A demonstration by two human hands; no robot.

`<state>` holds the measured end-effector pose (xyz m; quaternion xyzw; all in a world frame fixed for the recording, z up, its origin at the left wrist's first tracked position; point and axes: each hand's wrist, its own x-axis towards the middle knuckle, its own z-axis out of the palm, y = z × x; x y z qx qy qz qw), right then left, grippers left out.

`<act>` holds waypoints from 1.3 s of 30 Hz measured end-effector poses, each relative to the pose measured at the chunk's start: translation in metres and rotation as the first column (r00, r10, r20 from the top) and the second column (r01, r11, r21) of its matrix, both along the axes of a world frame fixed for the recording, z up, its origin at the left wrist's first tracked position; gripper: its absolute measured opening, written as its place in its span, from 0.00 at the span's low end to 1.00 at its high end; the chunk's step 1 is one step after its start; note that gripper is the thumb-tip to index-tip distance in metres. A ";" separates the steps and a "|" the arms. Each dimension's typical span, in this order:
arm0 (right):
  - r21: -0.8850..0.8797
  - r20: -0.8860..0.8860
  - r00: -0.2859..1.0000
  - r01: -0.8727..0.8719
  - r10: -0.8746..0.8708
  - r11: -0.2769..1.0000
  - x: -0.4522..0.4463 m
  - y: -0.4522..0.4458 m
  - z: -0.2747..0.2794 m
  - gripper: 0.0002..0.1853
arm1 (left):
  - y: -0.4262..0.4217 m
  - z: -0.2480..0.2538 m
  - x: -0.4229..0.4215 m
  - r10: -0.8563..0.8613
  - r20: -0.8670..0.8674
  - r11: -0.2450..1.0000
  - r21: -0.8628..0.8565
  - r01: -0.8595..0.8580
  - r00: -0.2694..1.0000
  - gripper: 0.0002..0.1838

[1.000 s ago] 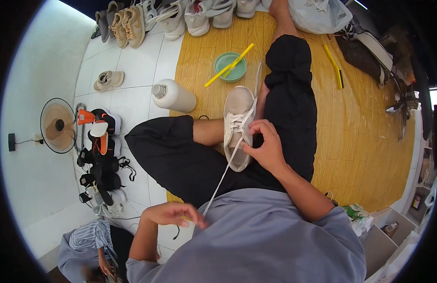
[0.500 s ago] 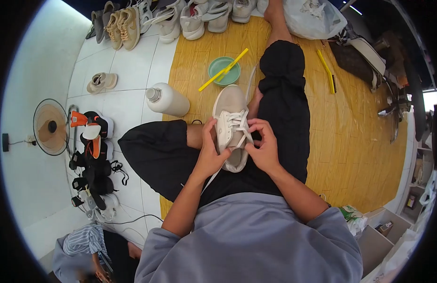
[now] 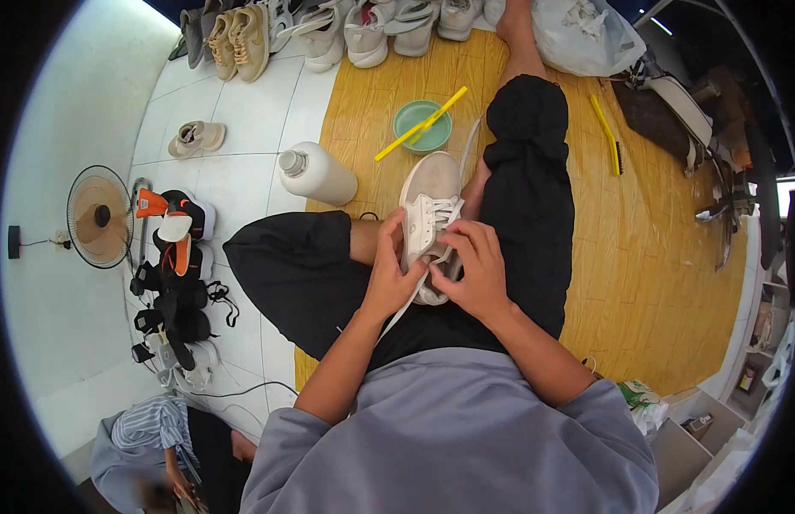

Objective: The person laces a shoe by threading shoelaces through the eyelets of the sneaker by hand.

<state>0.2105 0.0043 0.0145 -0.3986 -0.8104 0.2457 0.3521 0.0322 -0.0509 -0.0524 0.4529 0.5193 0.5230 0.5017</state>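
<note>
Hands meet over a pale canvas shoe (image 3: pixel 432 176), held in front of the lap between two black trouser legs, its toe at twelve o'clock and its opening toward six. The left hand (image 3: pixel 387 278) wraps the nine o'clock side, thumb apart from the fingers and set by the opening. The right hand (image 3: pixel 481 276) works from the three o'clock side, fingers bent over the upper, thumb near the white lace (image 3: pixel 399 315); from where I stand I can't quite tell whether they pinch it. One length of that lace trails toward seven, onto the lap. Just past the toe, at twelve, sits a green bowl (image 3: pixel 408 116) with a yellow stick (image 3: pixel 421 123) lying across it. A white bottle (image 3: pixel 326 178) is near, at ten. Over at two, a yellow-handled brush (image 3: pixel 607 133) lies on the wood-patterned floor (image 3: pixel 663 283). Farther off, I see a plastic bag (image 3: pixel 577 38) at one, a small beige shoe (image 3: pixel 194 140) near ten, on white tiles, a round fan (image 3: pixel 102 217) at nine, and another person's striped sleeve (image 3: pixel 149 433) around eight.
</note>
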 end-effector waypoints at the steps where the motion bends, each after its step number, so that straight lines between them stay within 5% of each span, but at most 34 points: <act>1: 0.002 0.022 1.000 -0.008 0.008 1.000 0.001 0.001 -0.004 0.19 | 0.000 -0.003 -0.001 -0.008 -0.025 1.000 0.021 0.008 1.000 0.49; 6: 0.090 0.006 1.000 0.000 0.000 0.996 0.008 0.003 -0.009 0.11 | -0.001 0.004 -0.005 -0.059 0.022 0.997 -0.052 0.060 0.998 0.51; 13: -0.011 -0.207 0.978 0.030 -0.032 0.999 0.014 0.004 -0.007 0.13 | -0.001 0.028 -0.008 -0.045 0.214 0.976 -0.198 0.088 0.976 0.50; 15: 0.025 -0.212 0.977 0.014 -0.008 1.000 0.013 0.003 -0.006 0.13 | -0.007 0.023 -0.002 0.005 -0.128 0.996 -0.085 -0.016 0.992 0.48; 19: 0.019 -0.231 0.971 -0.055 0.058 0.998 0.013 -0.002 -0.010 0.14 | -0.005 0.043 0.012 0.130 -0.637 0.984 0.180 -0.018 0.760 0.43; 24: -0.044 -0.269 0.961 -0.075 0.060 0.996 0.011 0.005 -0.012 0.13 | 0.006 0.038 0.006 0.280 -0.622 0.936 0.346 -0.065 0.732 0.27; 27: -0.330 -0.402 0.916 -0.142 -0.003 0.933 0.013 0.002 -0.012 0.14 | 0.005 0.044 0.006 0.358 -0.609 0.898 0.431 -0.083 0.708 0.24; 30: -0.681 -0.647 0.657 -0.272 -0.386 0.680 0.008 0.004 -0.008 0.13 | 0.005 0.066 0.003 0.450 -0.588 0.836 0.541 -0.086 0.672 0.25; 33: -0.745 -0.660 0.576 -0.419 -0.482 0.519 0.004 0.006 0.000 0.13 | 0.002 0.092 0.002 0.434 -0.685 0.817 0.574 0.066 0.585 0.25; 39: -0.784 -0.615 0.587 -0.389 -0.526 0.483 -0.012 0.018 0.021 0.09 | -0.001 0.107 0.008 0.478 -0.727 0.799 0.593 0.100 0.492 0.27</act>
